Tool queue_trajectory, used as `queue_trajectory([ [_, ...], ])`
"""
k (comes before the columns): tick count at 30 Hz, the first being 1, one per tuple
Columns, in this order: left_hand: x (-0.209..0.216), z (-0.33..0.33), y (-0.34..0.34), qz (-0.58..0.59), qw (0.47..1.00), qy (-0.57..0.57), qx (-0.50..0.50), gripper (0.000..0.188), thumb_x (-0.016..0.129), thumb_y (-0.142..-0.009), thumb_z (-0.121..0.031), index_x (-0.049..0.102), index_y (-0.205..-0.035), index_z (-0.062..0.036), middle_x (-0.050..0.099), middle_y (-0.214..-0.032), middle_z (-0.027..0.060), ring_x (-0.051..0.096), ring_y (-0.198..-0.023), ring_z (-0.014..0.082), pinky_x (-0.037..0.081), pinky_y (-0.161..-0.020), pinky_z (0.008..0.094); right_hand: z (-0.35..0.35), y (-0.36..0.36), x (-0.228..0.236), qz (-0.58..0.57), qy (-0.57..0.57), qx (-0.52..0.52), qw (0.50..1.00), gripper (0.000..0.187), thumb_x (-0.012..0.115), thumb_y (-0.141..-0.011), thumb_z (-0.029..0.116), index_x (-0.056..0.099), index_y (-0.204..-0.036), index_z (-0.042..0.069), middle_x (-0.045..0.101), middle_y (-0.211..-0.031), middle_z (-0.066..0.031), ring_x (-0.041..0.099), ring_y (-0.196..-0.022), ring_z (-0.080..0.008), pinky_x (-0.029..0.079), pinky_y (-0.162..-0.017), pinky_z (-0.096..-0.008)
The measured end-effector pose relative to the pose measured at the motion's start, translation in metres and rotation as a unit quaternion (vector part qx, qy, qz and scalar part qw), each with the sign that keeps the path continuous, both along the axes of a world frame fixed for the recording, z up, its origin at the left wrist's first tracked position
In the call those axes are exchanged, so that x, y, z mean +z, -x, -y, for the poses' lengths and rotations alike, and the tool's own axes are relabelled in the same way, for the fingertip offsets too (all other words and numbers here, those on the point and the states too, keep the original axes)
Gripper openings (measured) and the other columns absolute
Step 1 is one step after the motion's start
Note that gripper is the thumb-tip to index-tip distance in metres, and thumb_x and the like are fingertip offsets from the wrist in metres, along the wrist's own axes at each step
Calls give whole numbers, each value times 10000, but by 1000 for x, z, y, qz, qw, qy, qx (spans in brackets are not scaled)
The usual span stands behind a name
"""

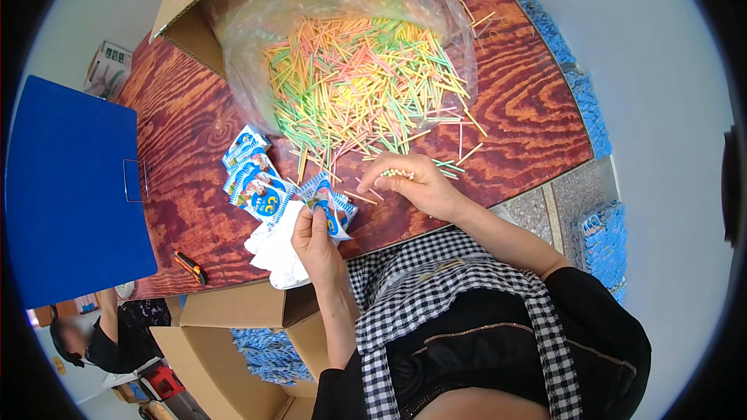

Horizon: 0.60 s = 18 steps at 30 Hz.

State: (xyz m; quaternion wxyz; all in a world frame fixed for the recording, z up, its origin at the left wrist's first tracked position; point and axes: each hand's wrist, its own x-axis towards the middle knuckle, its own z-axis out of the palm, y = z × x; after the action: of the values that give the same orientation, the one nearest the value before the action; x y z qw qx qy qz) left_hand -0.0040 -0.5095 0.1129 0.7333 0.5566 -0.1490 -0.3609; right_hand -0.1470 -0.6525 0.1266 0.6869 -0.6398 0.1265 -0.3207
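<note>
My left hand [315,245] pinches a small blue-and-white packet [336,214] near the table's front edge. In my right hand [420,190], just to the right of that packet, is a bundle of thin sticks [397,173], gripped with the ends showing; the fingers are curled round it. More blue-and-white packets [261,190] lie overlapped in a row to the left of my hands. Under and beside my left hand rests a crumpled white cloth or bag [276,253]. A big heap of pink, yellow and green sticks [358,82] spills toward me from a clear plastic bag [257,78].
A cardboard box [193,35] lies behind the bag. On the left stand a blue board [78,187] and an orange-black utility knife [191,267]. An open carton [206,369] below holds blue packets; packet stacks [603,241] line the right. A person [105,342] is at lower left.
</note>
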Motion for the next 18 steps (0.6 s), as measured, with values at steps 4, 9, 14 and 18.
queue_trajectory([
  [4,-8,-2,-3,39,999,-9,-20,117,551,-949,-104,606,-942,-1,643,-857,40,583,-713,69,472,-649,197,2,2,-2,-7,0,6,1000,149,511,-904,7,640,-974,-17,655,-937,-72,615,-930,-156,473,-846,-284],
  [9,5,7,7,129,991,-46,3,66,565,-925,-42,589,-962,6,639,-847,20,563,-699,38,457,-608,184,1,2,-4,14,-22,9,1000,146,506,-914,18,624,-993,-17,650,-936,-68,613,-931,-148,473,-845,-279],
  [14,-6,-1,-1,86,995,-53,-12,75,574,-911,-18,592,-975,18,648,-856,36,584,-719,49,473,-639,187,2,4,-7,10,-33,7,999,138,511,-922,28,628,-982,-15,653,-942,-69,614,-931,-147,475,-845,-280],
  [18,-4,-7,1,54,997,-46,-5,62,568,-916,-21,606,-945,18,647,-851,42,586,-722,64,470,-662,194,4,7,-4,-3,-27,5,1000,150,512,-915,14,645,-976,-19,660,-970,-81,614,-960,-168,473,-874,-300],
])
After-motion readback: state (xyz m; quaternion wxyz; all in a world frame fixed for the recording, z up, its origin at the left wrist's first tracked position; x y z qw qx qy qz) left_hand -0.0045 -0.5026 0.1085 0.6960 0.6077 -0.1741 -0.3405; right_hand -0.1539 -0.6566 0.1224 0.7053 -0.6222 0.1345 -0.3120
